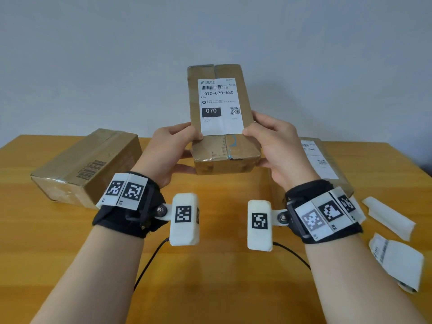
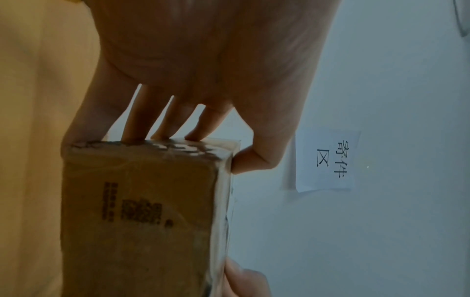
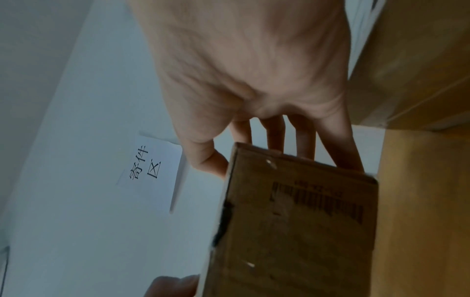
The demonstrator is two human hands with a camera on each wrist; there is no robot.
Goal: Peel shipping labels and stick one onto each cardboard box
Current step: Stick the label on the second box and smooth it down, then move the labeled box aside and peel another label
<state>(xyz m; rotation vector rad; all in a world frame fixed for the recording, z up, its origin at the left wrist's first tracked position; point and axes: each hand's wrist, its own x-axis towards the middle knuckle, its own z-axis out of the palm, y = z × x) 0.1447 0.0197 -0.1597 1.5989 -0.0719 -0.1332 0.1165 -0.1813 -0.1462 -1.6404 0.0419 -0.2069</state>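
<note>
A narrow cardboard box (image 1: 216, 148) is held up above the table, tilted toward me, with a white shipping label (image 1: 219, 106) reading 070-070-A80 stuck on its top face. My left hand (image 1: 173, 146) grips its left side, thumb on the label's lower left corner, fingers underneath. My right hand (image 1: 273, 143) grips the right side, thumb on the label's lower right corner. The left wrist view shows the fingers (image 2: 162, 120) against the box (image 2: 142, 211); the right wrist view shows the same on the box (image 3: 292, 221).
A larger plain box (image 1: 86, 164) lies on the wooden table (image 1: 222, 288) at the left. Another box with a label (image 1: 320, 157) lies at the right, behind my right hand. Peeled backing papers (image 1: 388, 216) and a label sheet (image 1: 397, 260) lie at the right edge.
</note>
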